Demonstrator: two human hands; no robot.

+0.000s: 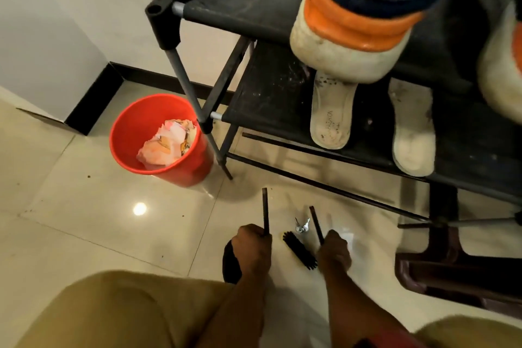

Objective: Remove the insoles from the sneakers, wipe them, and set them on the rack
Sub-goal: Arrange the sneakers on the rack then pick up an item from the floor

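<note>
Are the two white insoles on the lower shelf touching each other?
Apart. The head view shows the left insole and the right insole lying side by side on the lower shelf, with a strip of dark shelf between them.

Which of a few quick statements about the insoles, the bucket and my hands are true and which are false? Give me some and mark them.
1. Two insoles lie on the rack's lower shelf. True.
2. The red bucket is empty. False: crumpled paper fills its bottom.
3. Each hand holds a thin dark rod: left hand, right hand. True.
4. The black brush sits on the top shelf. False: it lies on the floor between the hands.
</note>
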